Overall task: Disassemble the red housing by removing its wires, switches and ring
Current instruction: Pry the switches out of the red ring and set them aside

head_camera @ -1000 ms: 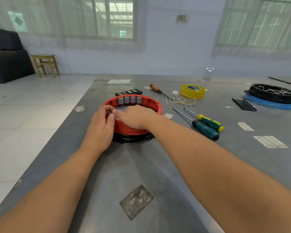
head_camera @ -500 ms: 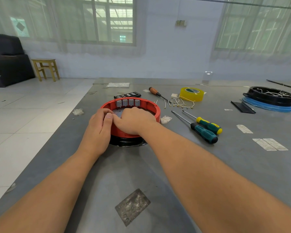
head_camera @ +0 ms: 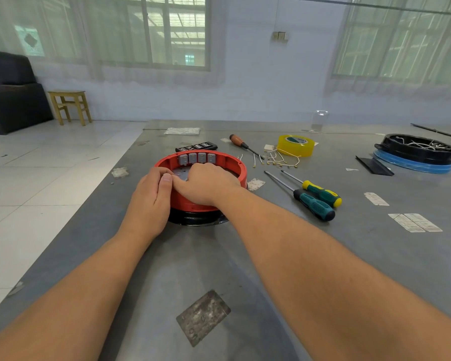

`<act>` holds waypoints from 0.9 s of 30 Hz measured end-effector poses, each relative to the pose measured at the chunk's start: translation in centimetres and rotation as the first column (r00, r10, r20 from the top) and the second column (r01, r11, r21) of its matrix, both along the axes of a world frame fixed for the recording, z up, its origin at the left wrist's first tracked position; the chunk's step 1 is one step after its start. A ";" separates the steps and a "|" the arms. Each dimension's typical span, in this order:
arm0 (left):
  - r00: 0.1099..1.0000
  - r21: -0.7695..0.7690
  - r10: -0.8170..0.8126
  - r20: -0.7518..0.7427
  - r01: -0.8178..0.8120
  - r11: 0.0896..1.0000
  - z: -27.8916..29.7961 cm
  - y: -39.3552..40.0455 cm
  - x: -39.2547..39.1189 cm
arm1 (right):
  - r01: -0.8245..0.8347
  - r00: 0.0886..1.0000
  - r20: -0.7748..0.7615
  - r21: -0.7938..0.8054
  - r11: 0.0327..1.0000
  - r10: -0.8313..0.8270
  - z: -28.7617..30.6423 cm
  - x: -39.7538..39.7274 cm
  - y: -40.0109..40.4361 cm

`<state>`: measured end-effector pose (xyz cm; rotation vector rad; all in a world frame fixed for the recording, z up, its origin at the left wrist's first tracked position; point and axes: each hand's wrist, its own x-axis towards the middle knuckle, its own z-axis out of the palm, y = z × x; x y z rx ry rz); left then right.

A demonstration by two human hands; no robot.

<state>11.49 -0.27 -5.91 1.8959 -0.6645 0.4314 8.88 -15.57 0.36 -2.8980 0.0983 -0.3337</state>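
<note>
A round red housing (head_camera: 236,170) stands on a black ring base (head_camera: 195,219) on the grey table. Several grey switches (head_camera: 197,157) line its far inner wall. My left hand (head_camera: 150,201) grips the housing's near-left wall, thumb on the rim. My right hand (head_camera: 206,186) reaches over the near rim with its fingers curled down inside; what they hold is hidden. Loose pale wires (head_camera: 280,158) with brass ends lie on the table to the right of the housing.
Two screwdrivers (head_camera: 314,199) lie to the right, a wooden-handled one (head_camera: 241,145) and a yellow tape roll (head_camera: 295,145) behind. A black bit case (head_camera: 196,146) sits behind the housing. A black tray on a blue ring (head_camera: 417,152) stands far right. The table's left edge (head_camera: 94,204) drops to a tiled floor.
Both hands stay on the housing's near-left rim with only small finger shifts. The camera has tilted, so the scene sits slightly lower in view.
</note>
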 end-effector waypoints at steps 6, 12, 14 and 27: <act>1.000 0.014 0.003 0.007 -0.003 1.000 0.1 0.0 0.0 | 0.013 1.000 -0.002 -0.038 0.999 -0.013 0.2 -0.4 0.2; 0.999 0.034 -0.009 0.049 0.007 0.999 0.2 0.0 -0.2 | -0.147 0.936 0.320 -0.029 0.989 0.148 0.5 -2.3 -0.5; 0.999 0.051 0.001 0.047 -0.004 0.999 0.2 0.0 -0.2 | -0.081 0.867 0.492 -0.029 0.996 0.084 -0.1 -3.1 -2.1; 0.991 0.570 -0.032 0.127 -0.047 0.820 5.0 -3.9 -1.1 | 0.051 0.859 0.495 0.170 0.984 -0.130 -5.3 -3.8 -6.1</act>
